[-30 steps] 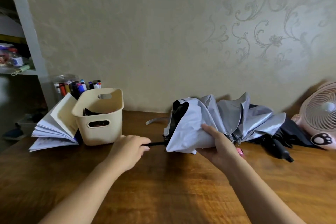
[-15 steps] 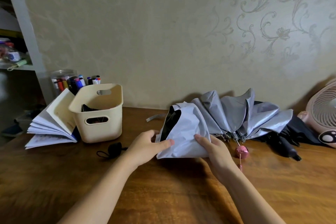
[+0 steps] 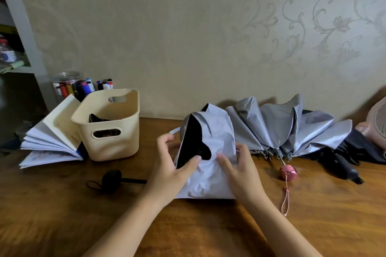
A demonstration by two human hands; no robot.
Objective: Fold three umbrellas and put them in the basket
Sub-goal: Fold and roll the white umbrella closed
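Head view: left hand (image 3: pixel 169 170) and right hand (image 3: pixel 242 170) each pinch the pale-grey, black-lined fabric umbrella (image 3: pixel 216 142) lying between them. Suggest smoothing pleats one way before strapping. Cream plastic basket (image 3: pixel 117 150): left of left hand.

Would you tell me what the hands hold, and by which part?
The left hand and right hand grip the pale umbrella by its bunched canopy, not its handle.

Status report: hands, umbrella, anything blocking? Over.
Left hand, right hand grip pale umbrella. Canopy loose, black handle out leftward. Basket left, silver umbrella close right.
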